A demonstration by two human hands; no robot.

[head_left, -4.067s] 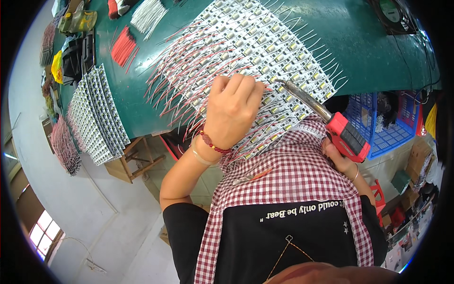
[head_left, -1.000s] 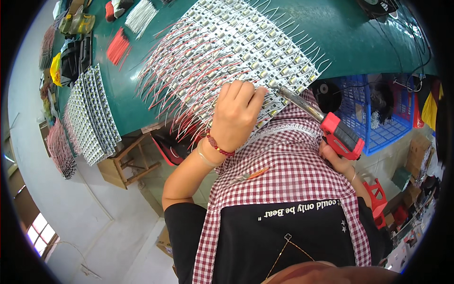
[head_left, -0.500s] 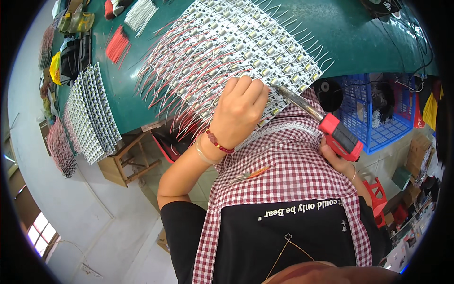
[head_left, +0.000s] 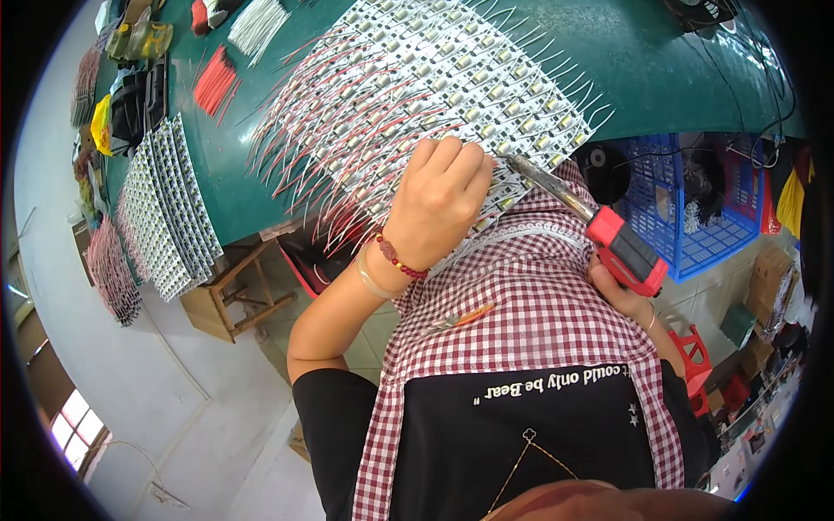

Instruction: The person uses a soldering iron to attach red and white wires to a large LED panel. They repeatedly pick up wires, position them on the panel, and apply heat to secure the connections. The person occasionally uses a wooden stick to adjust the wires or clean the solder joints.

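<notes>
A panel of white circuit boards (head_left: 512, 91) with small yellowish parts and red and white wires lies at the table's near edge, partly over my lap. My left hand (head_left: 441, 200) is closed in a pinch on the panel's near part; the fingertips face away, so what they grip is hidden. My right hand (head_left: 618, 291) wraps around the red and black handle of a soldering iron (head_left: 627, 252). Its metal barrel points up and left, and the tip is at the panel just right of my left fingers. Whether it touches a wire there is too small to tell.
On the green table (head_left: 252, 165) lie red wires (head_left: 215, 82), white wires (head_left: 259, 30) and more wired boards (head_left: 169, 208) at the left. A blue plastic crate (head_left: 686, 208) and a dark spool (head_left: 605, 174) stand at right. Orange-handled tweezers or cutters (head_left: 469, 319) rest on my checked apron.
My left hand and wrist have shifted very slightly. The soldering iron stays at nearly the same spot, and the panel has not visibly moved.
</notes>
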